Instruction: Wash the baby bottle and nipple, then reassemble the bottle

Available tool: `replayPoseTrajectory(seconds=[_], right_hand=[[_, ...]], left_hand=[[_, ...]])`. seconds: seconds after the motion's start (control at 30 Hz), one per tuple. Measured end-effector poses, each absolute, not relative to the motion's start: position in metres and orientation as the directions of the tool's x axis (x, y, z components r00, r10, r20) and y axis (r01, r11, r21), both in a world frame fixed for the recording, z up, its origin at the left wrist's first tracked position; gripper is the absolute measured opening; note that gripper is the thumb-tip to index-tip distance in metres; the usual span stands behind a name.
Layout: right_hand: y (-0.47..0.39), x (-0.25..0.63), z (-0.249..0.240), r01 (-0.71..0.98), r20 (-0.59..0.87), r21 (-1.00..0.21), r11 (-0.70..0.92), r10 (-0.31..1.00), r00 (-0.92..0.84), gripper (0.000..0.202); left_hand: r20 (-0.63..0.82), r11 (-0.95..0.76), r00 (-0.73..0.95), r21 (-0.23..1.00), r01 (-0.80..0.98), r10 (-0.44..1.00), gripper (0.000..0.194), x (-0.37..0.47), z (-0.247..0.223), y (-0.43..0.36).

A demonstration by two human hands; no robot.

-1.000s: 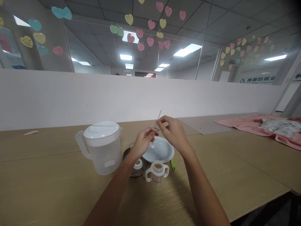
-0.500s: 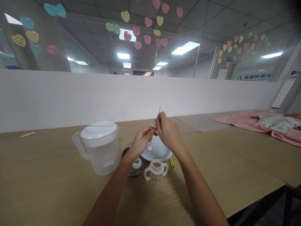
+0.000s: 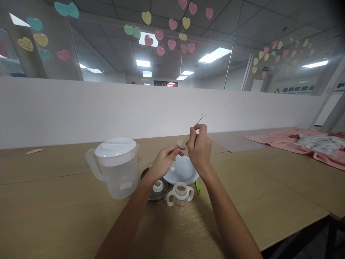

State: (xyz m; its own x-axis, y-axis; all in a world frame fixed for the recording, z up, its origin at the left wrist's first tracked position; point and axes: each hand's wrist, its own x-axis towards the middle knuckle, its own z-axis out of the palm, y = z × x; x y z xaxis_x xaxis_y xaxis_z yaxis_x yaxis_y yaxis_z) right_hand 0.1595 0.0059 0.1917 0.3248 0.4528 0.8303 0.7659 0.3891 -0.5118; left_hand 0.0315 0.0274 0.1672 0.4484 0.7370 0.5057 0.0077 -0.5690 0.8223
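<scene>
My right hand (image 3: pixel 199 147) pinches a thin wire brush (image 3: pixel 198 121) with a loop at its upper end. The brush slants down toward a small translucent straw piece (image 3: pixel 181 145), which my left hand (image 3: pixel 164 162) grips with its fingertips. Whether bristles are inside the piece, I cannot tell. A whitish weighted end (image 3: pixel 172 167) hangs below my left fingers, over a white bowl (image 3: pixel 185 176). In front of the bowl stands a clear baby bottle (image 3: pixel 180 201), lidless, with two white handles. Partly behind my left forearm is a dark round lid (image 3: pixel 155 196) with a white ring part (image 3: pixel 158 186) on it.
A translucent pitcher (image 3: pixel 118 169) with a white lid stands at the left. A green-handled tool (image 3: pixel 198 187) lies right of the bowl. Pink cloth (image 3: pixel 280 142) spreads at the far right. A flat pale piece (image 3: pixel 34 151) lies far left. A white partition (image 3: pixel 151 111) borders the table's back.
My right hand has moved right and a little up, tilting the wire brush rightward. The translucent straw piece now shows more clearly between my hands. The camera view has shifted slightly.
</scene>
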Motion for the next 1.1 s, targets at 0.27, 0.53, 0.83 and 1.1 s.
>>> replayPoseTrajectory(seconds=[0.27,0.53,0.83,1.1], right_hand=[[0.006,0.176,0.195,0.749,0.779,-0.376,0.545,0.624,-0.063,0.031],[0.002,0.176,0.197,0.615,0.807,-0.509,0.602,0.582,0.099,0.033],[-0.001,0.173,0.199,0.513,0.828,-0.554,0.655,0.375,0.416,0.034],[0.053,0.223,0.170,0.300,0.409,-0.899,0.321,0.859,0.307,0.017]], left_hand=[[0.493,-0.549,0.460,0.835,-0.014,0.738,0.027,0.033,0.153,0.039],[0.501,-0.596,0.429,0.794,0.117,0.751,0.033,0.028,0.164,0.031],[0.561,-0.693,0.431,0.670,0.265,0.707,0.030,0.024,0.174,0.019],[0.564,-0.701,0.417,0.561,0.440,0.713,0.029,0.009,0.169,0.033]])
